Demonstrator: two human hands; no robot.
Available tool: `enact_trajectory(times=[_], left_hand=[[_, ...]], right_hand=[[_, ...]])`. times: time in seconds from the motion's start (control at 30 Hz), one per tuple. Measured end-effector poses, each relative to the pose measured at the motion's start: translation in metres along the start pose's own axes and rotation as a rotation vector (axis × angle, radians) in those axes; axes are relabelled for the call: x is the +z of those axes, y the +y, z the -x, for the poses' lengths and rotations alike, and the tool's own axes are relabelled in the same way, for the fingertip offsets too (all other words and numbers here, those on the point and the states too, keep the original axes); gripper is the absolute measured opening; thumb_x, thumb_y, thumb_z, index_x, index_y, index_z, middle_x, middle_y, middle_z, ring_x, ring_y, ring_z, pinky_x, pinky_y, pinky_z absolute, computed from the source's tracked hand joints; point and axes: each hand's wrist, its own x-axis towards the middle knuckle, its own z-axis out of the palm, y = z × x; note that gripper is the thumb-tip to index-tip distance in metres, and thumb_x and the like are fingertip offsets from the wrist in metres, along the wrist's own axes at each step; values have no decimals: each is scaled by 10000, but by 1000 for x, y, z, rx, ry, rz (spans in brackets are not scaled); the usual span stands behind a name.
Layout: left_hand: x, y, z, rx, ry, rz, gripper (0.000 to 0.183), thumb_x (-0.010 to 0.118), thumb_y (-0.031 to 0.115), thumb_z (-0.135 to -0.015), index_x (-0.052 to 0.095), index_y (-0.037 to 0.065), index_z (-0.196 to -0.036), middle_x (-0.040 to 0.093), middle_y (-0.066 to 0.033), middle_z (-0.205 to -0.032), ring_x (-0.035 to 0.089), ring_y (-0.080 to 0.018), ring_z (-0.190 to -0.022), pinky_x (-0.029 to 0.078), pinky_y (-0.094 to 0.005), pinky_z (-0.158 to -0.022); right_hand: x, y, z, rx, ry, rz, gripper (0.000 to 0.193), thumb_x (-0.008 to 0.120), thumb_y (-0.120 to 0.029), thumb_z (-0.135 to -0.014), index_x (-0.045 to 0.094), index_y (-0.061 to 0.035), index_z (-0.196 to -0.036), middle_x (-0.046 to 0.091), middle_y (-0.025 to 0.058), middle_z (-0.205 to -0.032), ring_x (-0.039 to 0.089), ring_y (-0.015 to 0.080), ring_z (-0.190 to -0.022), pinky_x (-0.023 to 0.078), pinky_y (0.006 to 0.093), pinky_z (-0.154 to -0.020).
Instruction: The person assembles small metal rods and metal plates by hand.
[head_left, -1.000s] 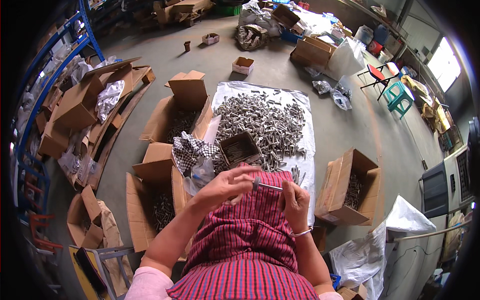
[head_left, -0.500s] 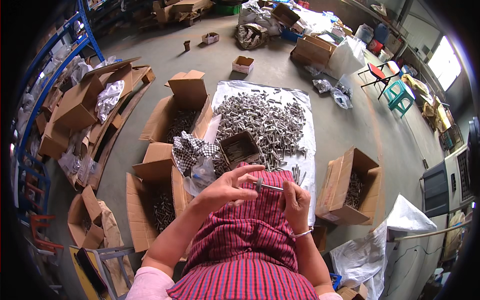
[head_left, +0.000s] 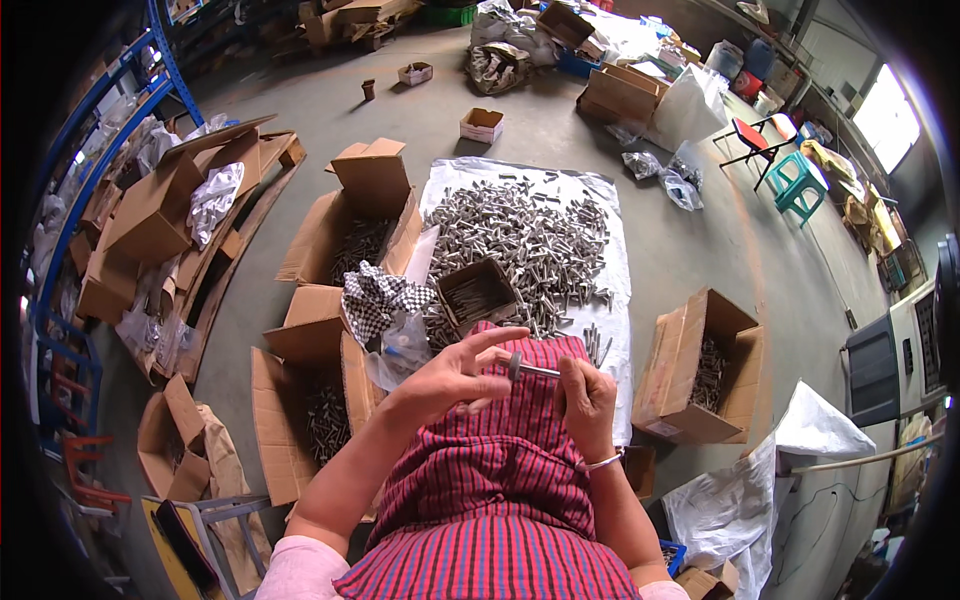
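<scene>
My right hand (head_left: 588, 396) is closed round one end of a thin metal rod (head_left: 540, 371), held above my lap. Toward the rod's left end sits a dark round disc (head_left: 515, 366). Close by the disc, my left hand (head_left: 455, 380) has its index finger and thumb stretched apart on either side; whether any finger touches it I cannot tell. Just beyond my hands, a small open box (head_left: 478, 296) contains slim metal pieces. It stands among a spread of short metal pins (head_left: 535, 235) on a white sheet (head_left: 615, 290).
Open cardboard boxes with metal pieces stand at my left (head_left: 270, 400) and right (head_left: 665, 385). A checkered cloth (head_left: 382, 303) and clear plastic bag (head_left: 405, 340) lie beside the sheet. Farther off are a green stool (head_left: 800, 180), a red chair (head_left: 755, 138) and a loaded pallet (head_left: 255, 245).
The view has shifted slightly. My hands keep nearly the same pose, with the rod a little more level and the left index finger slightly straighter.
</scene>
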Motion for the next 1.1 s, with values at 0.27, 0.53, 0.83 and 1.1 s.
enact_trajectory(times=[0.27, 0.53, 0.83, 1.1], left_hand=[[1, -12, -5, -2, 1, -12, 316, 494, 257, -925, 492, 8, -1119, 587, -75, -894, 397, -28, -431, 265, -161, -344], [-3, -18, -8, -12, -25, 27, 306, 484, 249, -930, 475, 41, -1153, 570, -66, -883, 391, -31, -416, 268, -153, -349], [-7, -22, -14, -156, -9, -48, 318, 580, 140, -855, 493, 49, -1147, 561, -80, -993, 412, -11, -463, 300, -132, -383], [-17, -34, -15, -141, 43, -42, 351, 584, 182, -861, 506, 12, -1158, 591, -62, -847, 403, -31, -436, 298, -156, -383]], right_hand=[[-5, 9, 5, 71, -2, -67, 409, 510, -184, -923, 438, -16, -557, 376, -5, -443, 332, 50, -402, 242, 264, -380], [-9, 11, 1, 38, 19, -65, 412, 525, -178, -915, 427, -14, -551, 374, -3, -442, 332, 49, -403, 238, 267, -378], [-12, 8, -3, 0, -12, -19, 407, 533, -185, -912, 442, -7, -557, 381, 13, -451, 327, 55, -416, 246, 269, -384], [-11, 13, -4, -67, -21, 29, 419, 510, -198, -922, 438, -21, -548, 398, 10, -438, 355, 65, -392, 257, 265, -376]])
